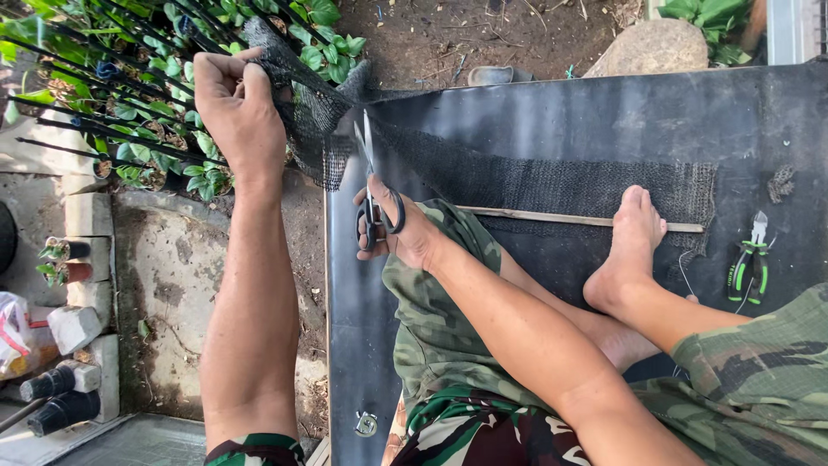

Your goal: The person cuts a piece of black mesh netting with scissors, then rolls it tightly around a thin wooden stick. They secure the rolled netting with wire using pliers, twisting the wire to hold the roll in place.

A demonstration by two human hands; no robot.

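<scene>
Coarse black woven mesh [552, 181], shiny metal scissors [369, 185], smooth matt black sheet [604, 112]

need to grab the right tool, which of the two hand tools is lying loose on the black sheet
The green-handled pliers, lying untouched at the far right of the black sheet past the foot. The black-handled scissors are in the right hand, blades at the black mesh.

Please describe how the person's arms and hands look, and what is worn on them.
Both arms are bare from hand to upper arm. The left hand and right hand have no gloves, rings or watch. A short camouflage sleeve in green, dark red and white shows at the left upper arm.
</scene>
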